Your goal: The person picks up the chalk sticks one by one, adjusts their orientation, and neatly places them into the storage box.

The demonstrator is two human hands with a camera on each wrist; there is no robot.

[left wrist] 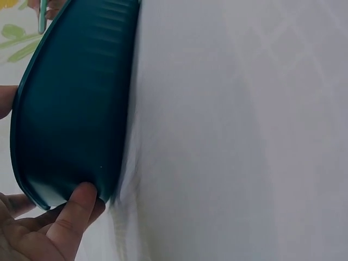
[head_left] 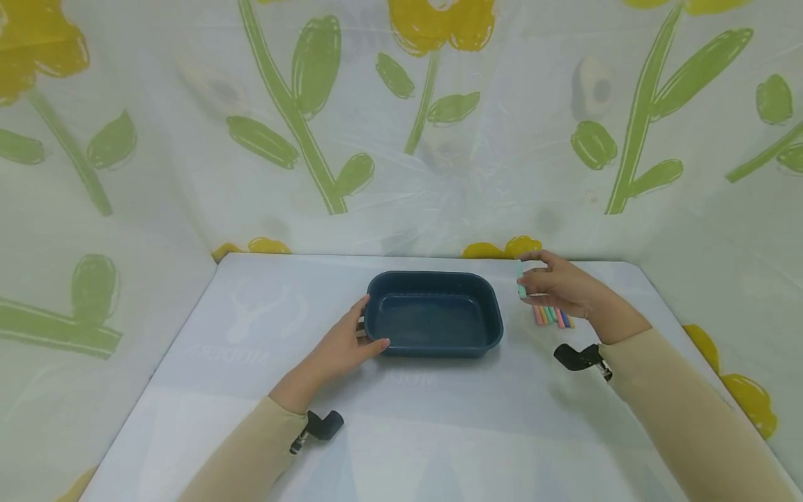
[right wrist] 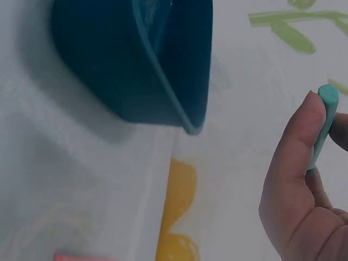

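Note:
A dark teal plastic basin (head_left: pixel 433 352) stands on the table, its inside visible in the head view. My left hand (head_left: pixel 339 346) holds the basin's left end, thumb against the near wall (left wrist: pixel 81 125) and fingers spread along the side. To the right of the basin, my right hand (head_left: pixel 564 286) pinches a mint-green chalk stick (right wrist: pixel 324 119) between thumb and fingers. The stick is upright and raised above the table. Below that hand lies a row of coloured chalk sticks (head_left: pixel 544 316), partly covered by the hand.
The white table (head_left: pixel 401 432) carries faint printed lettering. A white sheet with green leaves and yellow flowers (head_left: pixel 442 24) hangs behind the table and at both sides. A black wrist camera (head_left: pixel 326 424) sits at the left cuff, another black camera (head_left: pixel 577 357) at the right.

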